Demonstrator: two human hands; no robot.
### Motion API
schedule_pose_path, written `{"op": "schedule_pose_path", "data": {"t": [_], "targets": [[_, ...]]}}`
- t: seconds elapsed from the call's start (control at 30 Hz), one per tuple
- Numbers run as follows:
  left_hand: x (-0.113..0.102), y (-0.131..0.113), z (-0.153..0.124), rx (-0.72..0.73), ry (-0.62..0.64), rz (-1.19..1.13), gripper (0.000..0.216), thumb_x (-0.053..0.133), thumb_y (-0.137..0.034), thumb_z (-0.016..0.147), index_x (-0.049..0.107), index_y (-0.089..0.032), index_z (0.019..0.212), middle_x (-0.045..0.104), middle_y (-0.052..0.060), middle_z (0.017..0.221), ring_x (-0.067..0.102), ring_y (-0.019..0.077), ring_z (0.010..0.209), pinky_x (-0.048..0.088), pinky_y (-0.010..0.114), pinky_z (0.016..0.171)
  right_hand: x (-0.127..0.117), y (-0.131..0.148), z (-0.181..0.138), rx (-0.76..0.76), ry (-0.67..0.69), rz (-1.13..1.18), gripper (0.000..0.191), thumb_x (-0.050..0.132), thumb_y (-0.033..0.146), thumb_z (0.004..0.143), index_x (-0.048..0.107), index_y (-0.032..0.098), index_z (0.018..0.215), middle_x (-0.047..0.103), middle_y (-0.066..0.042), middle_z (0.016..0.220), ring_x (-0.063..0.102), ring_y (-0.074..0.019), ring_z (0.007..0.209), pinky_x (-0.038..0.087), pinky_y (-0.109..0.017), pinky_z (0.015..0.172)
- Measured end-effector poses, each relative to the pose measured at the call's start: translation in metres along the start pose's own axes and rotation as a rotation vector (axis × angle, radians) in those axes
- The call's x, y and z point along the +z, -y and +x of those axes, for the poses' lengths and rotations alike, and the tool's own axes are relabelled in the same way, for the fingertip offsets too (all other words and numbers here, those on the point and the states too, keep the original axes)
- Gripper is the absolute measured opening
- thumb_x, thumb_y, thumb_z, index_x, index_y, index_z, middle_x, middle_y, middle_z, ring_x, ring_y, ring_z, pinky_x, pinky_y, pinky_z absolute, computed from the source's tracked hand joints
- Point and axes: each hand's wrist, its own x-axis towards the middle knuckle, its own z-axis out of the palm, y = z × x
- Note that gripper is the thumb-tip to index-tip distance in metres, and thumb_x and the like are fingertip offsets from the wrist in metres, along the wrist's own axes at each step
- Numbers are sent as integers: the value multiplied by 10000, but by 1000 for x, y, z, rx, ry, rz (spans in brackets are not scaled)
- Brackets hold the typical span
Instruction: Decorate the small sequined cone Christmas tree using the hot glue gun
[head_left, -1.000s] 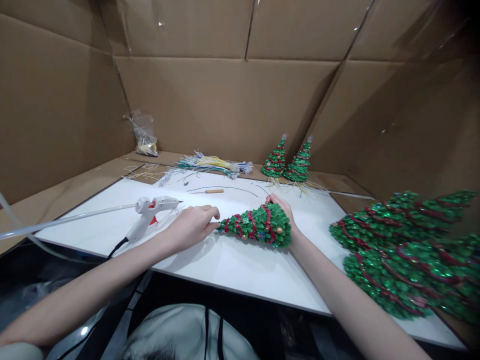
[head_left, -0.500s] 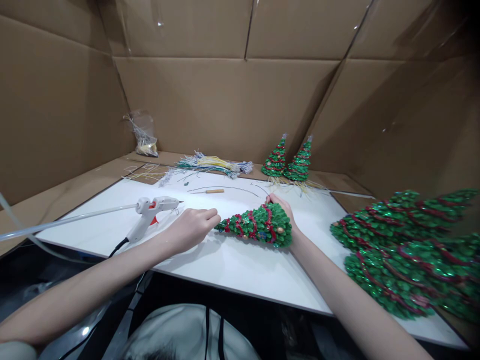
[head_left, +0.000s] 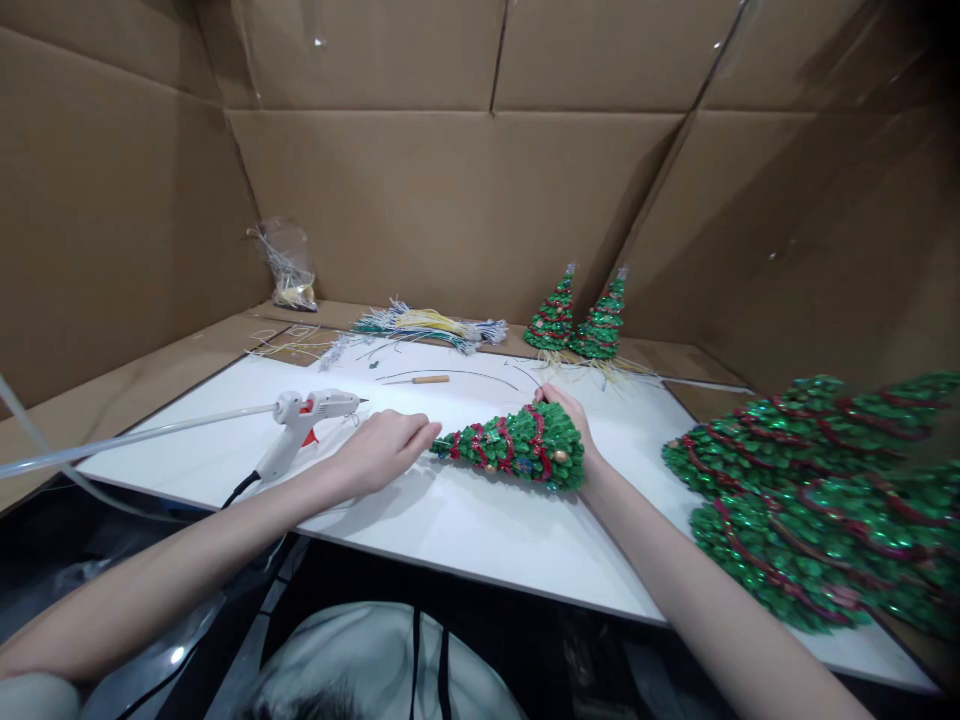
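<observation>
A small green Christmas tree lies on its side above the white board, with red garland and small gold balls wound round it. Its narrow tip points left, towards my left hand, whose fingers are closed in a pinch right at the tip. Round the wide base curls my right hand, its palm and most fingers hidden behind the branches. A thin dark wire ends by the right fingertips; whether they hold it I cannot tell. Left of my left hand stands a white glue gun with a clear glue stick.
A wooden-handled awl and a curved dark wire lie on the white board. Behind are bundled wires, two upright trees and a plastic bag. Larger trees lie at right. Cardboard walls surround the board.
My left hand has turned slightly at the tree's tip, its fingers now a little lower. The tree and my right hand have barely shifted.
</observation>
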Motion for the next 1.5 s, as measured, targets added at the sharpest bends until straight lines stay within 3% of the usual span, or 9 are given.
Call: {"op": "schedule_pose_path", "data": {"t": [0.13,0.23,0.33,0.53,0.7,0.93,1.27,1.5], "targets": [[3,4,7,-166,199,-342,425,304,-438,912,567,-161,724,543,-18,497,488,109,380,366,206,425,0,1,-2,-5,3,-3,349,680,509,596,501,212,559,430,51,490,413,-115,489,331,-255,469],[2,4,9,-185,243,-428,314,404,-408,864,536,-167,713,537,-33,471,453,98,332,337,191,368,0,2,-3,-9,-5,-10,335,675,491,601,501,209,554,431,53,500,401,-109,488,328,-252,472],[-1,2,10,-128,202,-348,250,441,-347,848,556,-161,728,556,-32,488,485,97,360,353,189,404,2,3,-3,-14,-22,-19,310,673,450,608,496,205,540,428,56,499,394,-103,486,314,-247,467],[-3,-1,12,19,6,-14,165,529,-230,786,663,-144,742,627,11,608,549,128,563,337,206,534,3,1,-4,-20,-26,-9,329,667,470,607,477,209,544,421,59,492,397,-105,472,316,-249,463],[-3,-1,14,38,-8,16,147,541,-184,758,681,-142,749,618,11,594,517,124,540,317,207,530,3,1,-5,-31,-2,-1,373,665,531,587,465,218,555,430,47,493,447,-131,512,352,-258,487],[0,-2,13,139,-28,66,157,508,-174,784,662,-156,760,605,2,593,499,116,526,312,204,528,6,3,-8,-29,-10,3,353,667,500,600,469,213,545,425,47,503,391,-110,479,326,-254,467],[1,-5,9,95,-39,173,152,502,-197,799,643,-168,848,645,26,645,565,157,591,329,223,546,4,1,-6,-40,-16,-3,365,673,512,603,476,210,551,410,58,499,378,-98,468,318,-248,460],[-5,0,8,118,-8,96,171,491,-216,820,621,-158,726,613,10,606,521,123,542,322,212,539,3,1,-4,-32,-8,-19,360,671,520,606,486,215,556,420,50,490,410,-115,480,330,-257,462]]}}
